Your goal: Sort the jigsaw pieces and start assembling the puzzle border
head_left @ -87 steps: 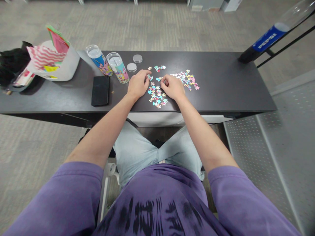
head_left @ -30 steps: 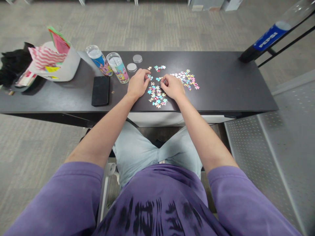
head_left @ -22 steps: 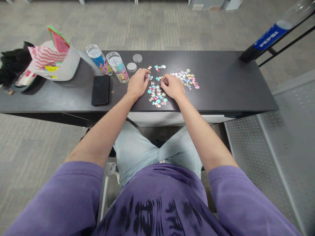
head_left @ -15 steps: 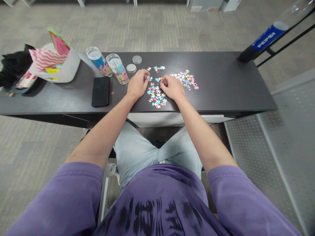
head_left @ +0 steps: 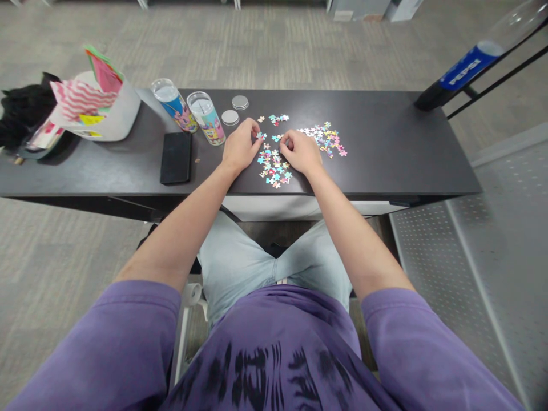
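Observation:
Small colourful jigsaw pieces lie in a loose pile on the dark tabletop between my forearms. My left hand rests on the table at the pile's upper left, its thumb and fingers pinched on a light-blue jigsaw piece. Across from it, my right hand is curled with thumb and fingertips together; whatever is in them is hidden. Close to its fingertips lies another blue piece. A second spread of pieces is beyond my right hand. A few joined pieces sit farther back.
Two clear printed cylinders stand left of my hands, with two silver lids beside them. A black phone-like slab lies nearer. A white bin holds colourful packets. At the table's right end is a Pepsi bottle.
Both hands stay almost in place, with only slight finger movement at the left hand. The whole view has shifted a little.

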A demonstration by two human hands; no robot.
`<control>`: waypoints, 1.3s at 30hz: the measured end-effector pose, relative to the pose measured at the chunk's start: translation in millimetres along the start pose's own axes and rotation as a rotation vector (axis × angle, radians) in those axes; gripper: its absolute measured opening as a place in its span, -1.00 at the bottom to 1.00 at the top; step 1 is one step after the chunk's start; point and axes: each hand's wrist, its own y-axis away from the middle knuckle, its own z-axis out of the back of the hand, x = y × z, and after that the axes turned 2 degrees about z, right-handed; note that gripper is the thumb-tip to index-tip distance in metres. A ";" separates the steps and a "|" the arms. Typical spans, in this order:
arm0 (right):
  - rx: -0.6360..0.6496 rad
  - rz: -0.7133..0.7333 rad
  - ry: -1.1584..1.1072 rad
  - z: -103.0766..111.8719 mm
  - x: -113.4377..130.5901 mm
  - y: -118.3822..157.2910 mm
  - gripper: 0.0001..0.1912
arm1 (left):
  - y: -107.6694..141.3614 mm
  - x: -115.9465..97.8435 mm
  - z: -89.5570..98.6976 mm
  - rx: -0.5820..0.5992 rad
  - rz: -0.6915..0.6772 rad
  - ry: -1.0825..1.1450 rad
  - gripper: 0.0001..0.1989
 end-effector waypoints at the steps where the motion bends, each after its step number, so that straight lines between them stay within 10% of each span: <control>1: 0.001 -0.001 -0.003 0.1 0.1 0.0 -0.83 | 0.1 0.0 -0.1 -0.002 0.000 0.002 -0.70; 39: -0.017 0.008 -0.001 0.7 1.3 2.3 -0.83 | -0.7 1.1 -1.6 0.016 -0.005 -0.016 -0.84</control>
